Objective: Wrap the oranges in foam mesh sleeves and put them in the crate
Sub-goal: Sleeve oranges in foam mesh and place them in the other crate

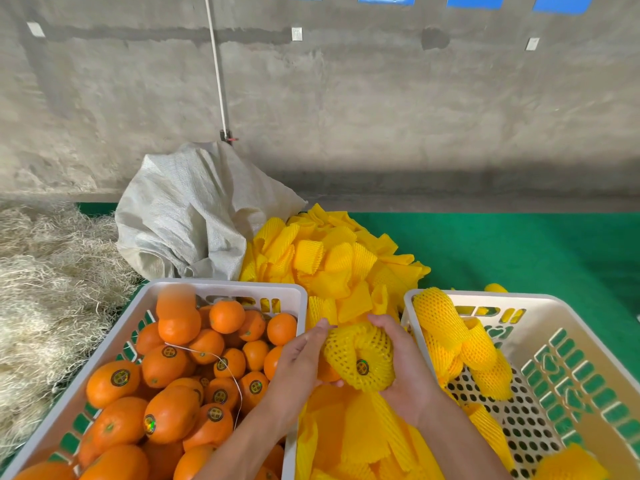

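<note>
Between the two crates I hold an orange (363,367) that sits mostly inside a yellow foam mesh sleeve (353,344); its round sticker shows through the mesh. My right hand (403,365) cups the sleeved orange from the right and below. My left hand (301,351) pinches the sleeve's left edge, where bare peel shows. The white crate (221,285) on the left is full of bare oranges (173,368). The white crate (554,306) on the right holds several sleeved oranges (440,317) along its left side.
A pile of loose yellow sleeves (332,258) lies between and behind the crates on green matting (519,251). A grey woven sack (187,216) slumps at the back; straw (52,289) covers the floor at left. A concrete wall stands behind.
</note>
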A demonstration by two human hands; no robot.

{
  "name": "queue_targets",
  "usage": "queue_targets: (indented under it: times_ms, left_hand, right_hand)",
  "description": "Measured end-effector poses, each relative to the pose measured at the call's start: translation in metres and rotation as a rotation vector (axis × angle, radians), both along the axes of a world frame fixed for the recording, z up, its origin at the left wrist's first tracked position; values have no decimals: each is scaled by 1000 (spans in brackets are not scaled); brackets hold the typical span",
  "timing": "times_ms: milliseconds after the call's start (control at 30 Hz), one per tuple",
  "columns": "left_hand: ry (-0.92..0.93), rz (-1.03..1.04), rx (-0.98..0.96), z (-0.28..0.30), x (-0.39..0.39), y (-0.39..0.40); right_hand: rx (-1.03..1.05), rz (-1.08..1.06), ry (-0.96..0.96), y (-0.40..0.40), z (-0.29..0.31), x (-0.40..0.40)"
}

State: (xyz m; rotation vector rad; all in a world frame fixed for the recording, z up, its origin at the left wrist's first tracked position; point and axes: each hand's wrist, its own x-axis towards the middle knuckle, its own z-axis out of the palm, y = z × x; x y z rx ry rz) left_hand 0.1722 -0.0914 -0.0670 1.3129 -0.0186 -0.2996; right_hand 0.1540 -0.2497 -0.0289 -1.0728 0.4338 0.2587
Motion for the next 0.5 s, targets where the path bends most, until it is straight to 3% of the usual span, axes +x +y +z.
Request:
queue_targets:
  times_ms: [133, 333, 500]
  left_hand:
    - [43, 101, -103, -8, 6, -1]
    - [-87, 198, -256, -7, 1, 9]
    - [-87, 18, -214, 6, -4, 8]
  right_hand:
    - [-56, -169, -43, -3, -2, 5]
    - [-152, -430, -9, -9, -6, 7]
    - [-252, -457, -23, -7, -11, 9]
